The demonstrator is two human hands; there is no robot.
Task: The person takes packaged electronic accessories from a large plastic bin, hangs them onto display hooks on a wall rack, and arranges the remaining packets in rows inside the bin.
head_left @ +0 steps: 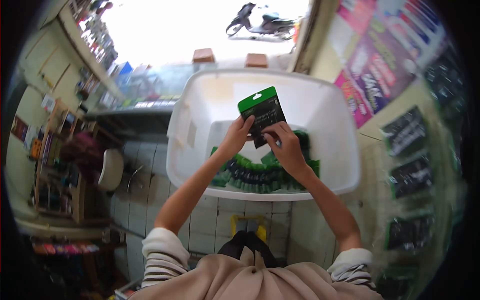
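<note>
A black and green package [263, 112] with a hang hole in its green top is held up over a large white tub [215, 95]. My left hand [239, 135] grips its left edge, fingers closed on it. At its lower right side, my right hand [285, 145] has its fingers bent and pressed against the package. Below both hands, a curved row of similar green and black packages [255, 175] lies on the bottom of the tub.
Packs [412, 177] hang on the right wall near posters [380, 65]. A glass counter [150, 100] stands at the left, with a white chair [111, 170] below it. A yellow stool [234, 225] is near my feet. Outside is a motorbike [262, 22].
</note>
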